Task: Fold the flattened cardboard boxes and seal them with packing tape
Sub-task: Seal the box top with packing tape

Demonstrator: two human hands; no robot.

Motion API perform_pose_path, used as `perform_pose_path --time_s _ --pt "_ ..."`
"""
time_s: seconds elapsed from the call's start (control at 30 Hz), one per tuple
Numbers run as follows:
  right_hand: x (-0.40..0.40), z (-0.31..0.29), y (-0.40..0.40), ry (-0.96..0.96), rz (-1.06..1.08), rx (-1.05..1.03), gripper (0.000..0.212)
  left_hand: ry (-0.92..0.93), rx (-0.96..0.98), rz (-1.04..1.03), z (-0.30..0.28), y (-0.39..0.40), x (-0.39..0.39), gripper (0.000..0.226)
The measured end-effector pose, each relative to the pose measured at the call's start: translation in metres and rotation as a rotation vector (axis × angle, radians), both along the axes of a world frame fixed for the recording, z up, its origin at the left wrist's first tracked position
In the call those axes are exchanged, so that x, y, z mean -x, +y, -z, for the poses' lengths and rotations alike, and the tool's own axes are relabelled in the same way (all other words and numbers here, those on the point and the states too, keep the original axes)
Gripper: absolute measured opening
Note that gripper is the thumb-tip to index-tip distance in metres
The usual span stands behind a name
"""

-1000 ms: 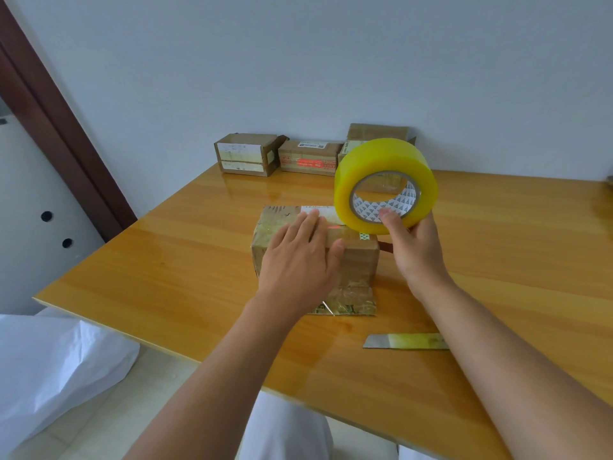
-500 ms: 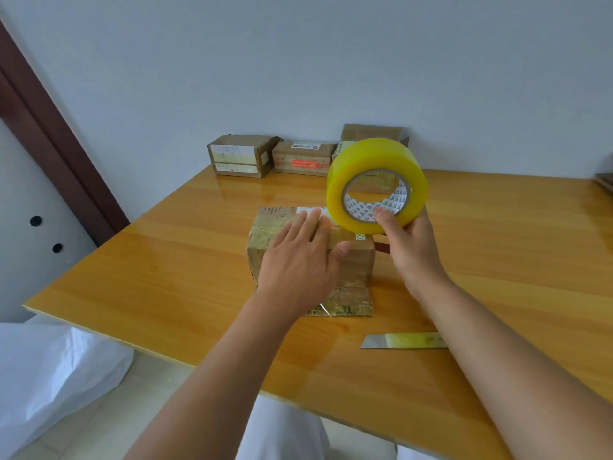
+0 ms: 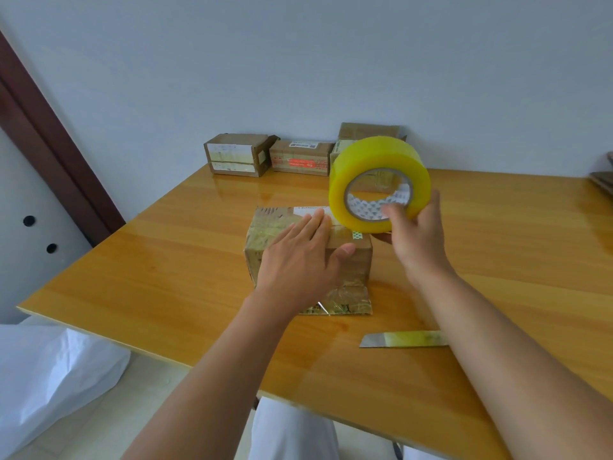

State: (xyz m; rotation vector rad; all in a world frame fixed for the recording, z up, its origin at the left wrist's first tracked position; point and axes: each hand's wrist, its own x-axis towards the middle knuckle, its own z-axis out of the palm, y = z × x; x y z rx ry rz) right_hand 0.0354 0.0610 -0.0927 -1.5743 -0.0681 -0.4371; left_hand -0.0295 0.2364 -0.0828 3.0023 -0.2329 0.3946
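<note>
A small brown cardboard box [image 3: 265,240], wrapped in glossy tape, stands in the middle of the wooden table [image 3: 166,277]. My left hand [image 3: 303,260] lies flat on its top with straight fingers, thumb at the front edge. My right hand [image 3: 416,234] grips a big yellow roll of packing tape [image 3: 378,161] by its lower rim, thumb inside the core. The roll is upright over the box's far right corner. One taped flap [image 3: 345,302] of the box lies flat on the table at the front.
A knife blade with a yellow taped handle [image 3: 403,338] lies on the table near my right forearm. Three taped boxes [image 3: 237,154] stand along the wall at the back. A dark object [image 3: 602,182] sits at the table's right edge. White fabric [image 3: 49,376] is on the floor left.
The roll in my right hand has tilted and risen slightly over the box's right corner. My left hand stays flat on the box top.
</note>
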Motion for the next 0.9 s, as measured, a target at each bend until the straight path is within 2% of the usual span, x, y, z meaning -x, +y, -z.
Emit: perform_pose_path --time_s 0.1,0.4,0.67,0.8,0.9 --pt "-0.002 -0.003 -0.018 0.029 0.057 -0.1 0.029 0.014 0.018 0.009 0.0 0.003 0.0 0.072" --pt "0.003 0.011 -0.028 0.133 0.108 -0.13 0.028 0.061 0.023 0.001 -0.004 -0.003 -0.001 0.064" --pt "0.0 0.02 -0.027 0.188 0.132 -0.169 0.024 0.138 -0.038 -0.026 -0.016 -0.02 -0.003 0.083" --pt "-0.002 0.023 -0.028 0.202 0.136 -0.187 0.026 0.123 -0.176 -0.024 -0.01 -0.031 -0.002 0.074" --pt "-0.001 0.024 -0.029 0.208 0.114 -0.19 0.027 0.066 -0.124 0.0 -0.006 -0.033 -0.003 0.064"
